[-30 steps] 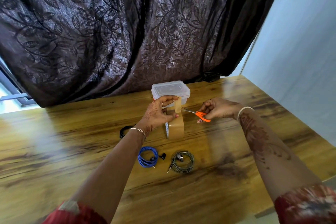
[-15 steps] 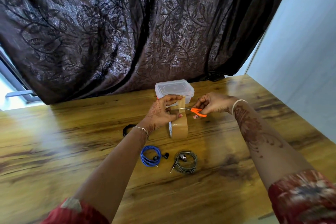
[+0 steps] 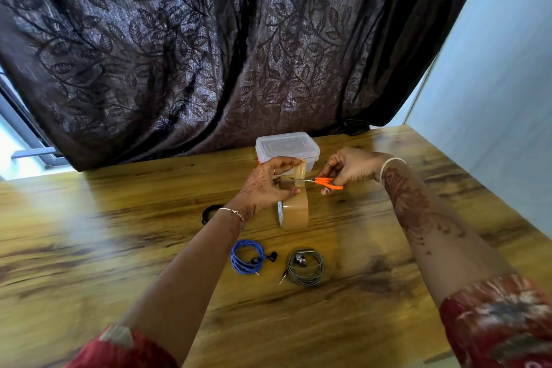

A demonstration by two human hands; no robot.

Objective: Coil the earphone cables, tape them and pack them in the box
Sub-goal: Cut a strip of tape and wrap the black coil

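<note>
Head view: the left hand [image 3: 263, 185] pinches a strip [image 3: 299, 171] pulled up from the brown tape roll [image 3: 295, 212], which stands on edge on the wooden table [image 3: 388, 293]. The right hand [image 3: 349, 169] is curled around the orange scissors [image 3: 325, 182], blades across the strip. The lidded clear box [image 3: 286, 146] sits just behind the hands. The blue earphone coil [image 3: 248, 257] and grey earphone coil [image 3: 304, 267] lie side by side, apart, nearer the person; a black coil [image 3: 209, 213] is partly hidden by the left wrist
</note>
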